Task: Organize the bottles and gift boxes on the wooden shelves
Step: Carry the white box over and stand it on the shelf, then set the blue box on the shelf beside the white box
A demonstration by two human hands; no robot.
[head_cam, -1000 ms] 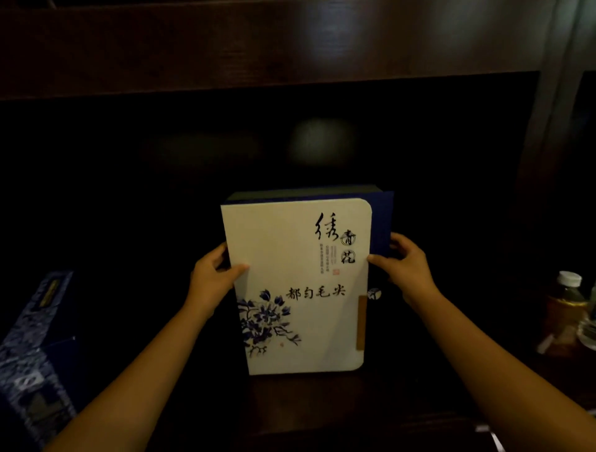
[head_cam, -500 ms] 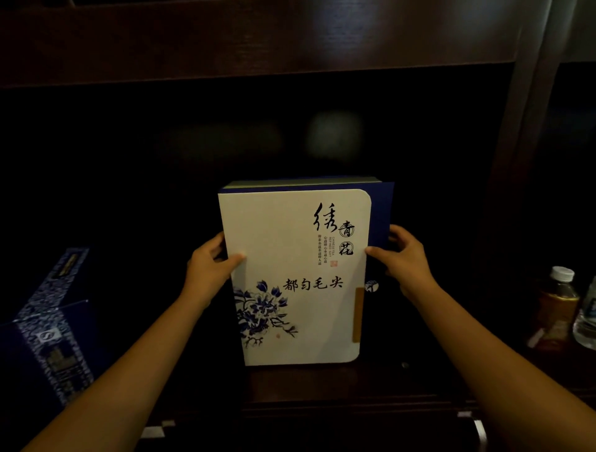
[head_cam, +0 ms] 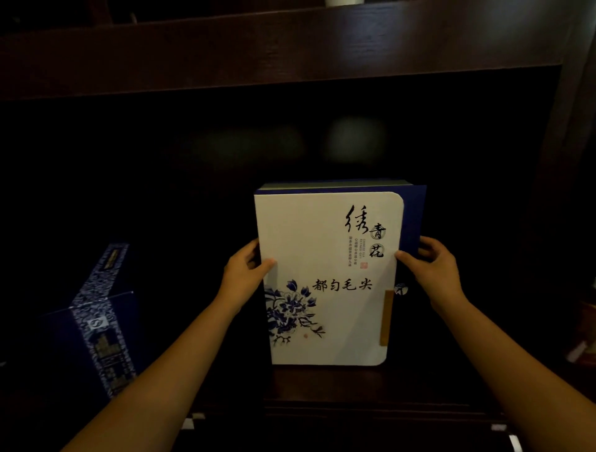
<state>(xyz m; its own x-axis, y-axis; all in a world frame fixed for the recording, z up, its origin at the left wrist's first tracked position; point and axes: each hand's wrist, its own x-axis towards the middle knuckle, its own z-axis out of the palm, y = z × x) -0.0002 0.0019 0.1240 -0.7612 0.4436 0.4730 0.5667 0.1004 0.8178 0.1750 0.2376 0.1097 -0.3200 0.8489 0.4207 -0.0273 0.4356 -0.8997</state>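
Note:
A tall white gift box (head_cam: 325,258) with blue flowers, black calligraphy and a blue spine stands upright on the dark wooden shelf (head_cam: 322,384), in the middle of the view. My left hand (head_cam: 240,277) grips its left edge, thumb on the front face. On its right edge is my right hand (head_cam: 433,271), thumb on the front and fingers behind. A dark blue patterned gift box (head_cam: 96,322) stands at the lower left of the same shelf, apart from both hands.
The shelf board above (head_cam: 290,48) runs across the top of the view, with a white object (head_cam: 343,2) on it. A wooden upright (head_cam: 561,161) bounds the compartment on the right. Dim items (head_cam: 580,348) sit beyond it at the far right.
The view has shifted left, so the bottles at the right edge have dropped out of sight. The white box stands slightly deeper on the shelf, with both hands still on its sides.

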